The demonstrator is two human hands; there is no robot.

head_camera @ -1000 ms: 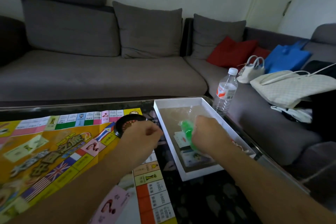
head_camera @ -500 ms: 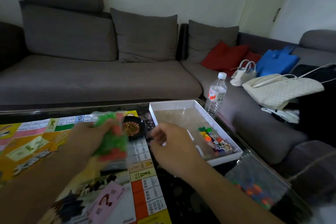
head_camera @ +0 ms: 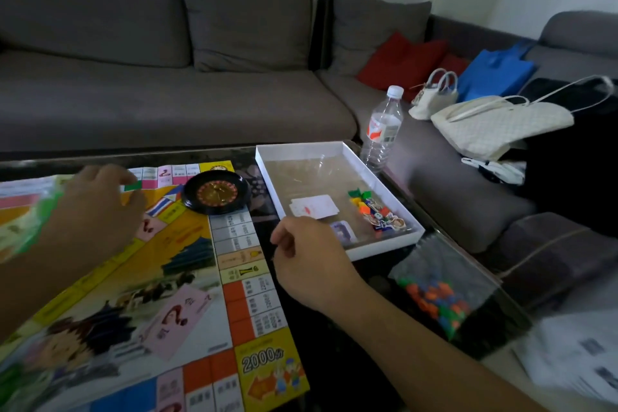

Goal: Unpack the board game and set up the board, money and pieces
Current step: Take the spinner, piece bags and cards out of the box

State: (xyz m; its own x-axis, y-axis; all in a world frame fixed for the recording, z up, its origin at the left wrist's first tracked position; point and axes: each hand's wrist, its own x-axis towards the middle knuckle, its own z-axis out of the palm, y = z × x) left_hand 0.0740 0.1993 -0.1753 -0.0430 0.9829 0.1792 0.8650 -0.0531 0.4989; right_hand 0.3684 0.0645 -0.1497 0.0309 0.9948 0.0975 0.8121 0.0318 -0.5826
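The game board lies unfolded on the dark counter, covering its left part. A small black roulette wheel sits on the board's far right corner. Just right of the board stands the open white box, and inside it lie a few white cards and a cluster of colourful playing pieces along its right side. A clear bag of small coloured tokens rests on the counter nearer the viewer, beside the box's near corner.

The left hand hovers over the far left of the board, fingers curled; a blurred green plastic bag shows at its wrist side, and whether the hand grips it cannot be told. The right hand hangs just in front of the box's near wall, fingers loosely curled and holding nothing. The two hands are well apart.

Beyond the counter, a water bottle stands by the grey sofa, which carries bags and cushions.
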